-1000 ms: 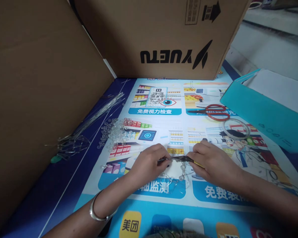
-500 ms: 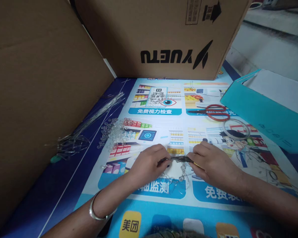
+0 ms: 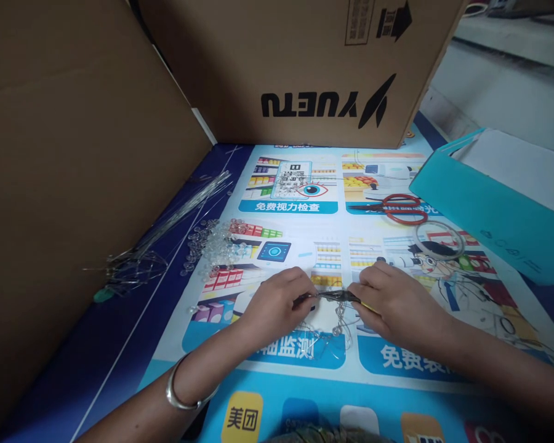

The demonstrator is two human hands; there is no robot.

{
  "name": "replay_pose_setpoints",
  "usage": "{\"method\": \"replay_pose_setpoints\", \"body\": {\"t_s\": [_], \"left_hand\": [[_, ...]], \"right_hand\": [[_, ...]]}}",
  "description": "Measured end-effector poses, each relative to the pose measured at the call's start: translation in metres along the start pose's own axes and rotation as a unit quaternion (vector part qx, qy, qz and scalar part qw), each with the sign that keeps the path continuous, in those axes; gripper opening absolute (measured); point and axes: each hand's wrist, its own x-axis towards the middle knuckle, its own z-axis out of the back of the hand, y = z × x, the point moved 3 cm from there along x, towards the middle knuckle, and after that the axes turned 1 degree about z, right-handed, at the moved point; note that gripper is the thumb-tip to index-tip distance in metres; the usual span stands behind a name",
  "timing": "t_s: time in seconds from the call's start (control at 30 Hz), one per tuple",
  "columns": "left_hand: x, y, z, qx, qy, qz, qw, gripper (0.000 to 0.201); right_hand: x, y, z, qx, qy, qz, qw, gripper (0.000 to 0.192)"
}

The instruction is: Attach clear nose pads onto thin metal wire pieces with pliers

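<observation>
Closed around a pair of pliers with a yellow-edged handle is my right hand; the dark jaws point left. My left hand, a silver bangle on its wrist, is pinched shut at the tip of those jaws. Something dark and thin shows between its fingers, too small and covered to name. Below the jaws, between both hands, a strand of clear beads on thin wire hangs or lies over the printed mat. Its upper end is hidden by the pliers and fingers.
A pile of clear beads lies left, beside a bundle of thin wires. Red-handled scissors, a clear ring-shaped roll and a turquoise box are at right. Cardboard walls the back and left.
</observation>
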Motion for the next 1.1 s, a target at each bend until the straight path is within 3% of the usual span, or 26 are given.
{"method": "replay_pose_setpoints", "body": {"t_s": [0.57, 1.1], "left_hand": [[0.0017, -0.0014, 0.003, -0.011, -0.001, -0.027, 1.0, 0.01], [0.0013, -0.0007, 0.0025, -0.01, -0.005, -0.039, 0.999, 0.013]], "right_hand": [[-0.0034, -0.0005, -0.0006, -0.142, -0.034, 0.069, 0.987, 0.02], [-0.004, -0.0004, 0.0048, -0.193, -0.061, 0.13, 0.971, 0.023]]}}
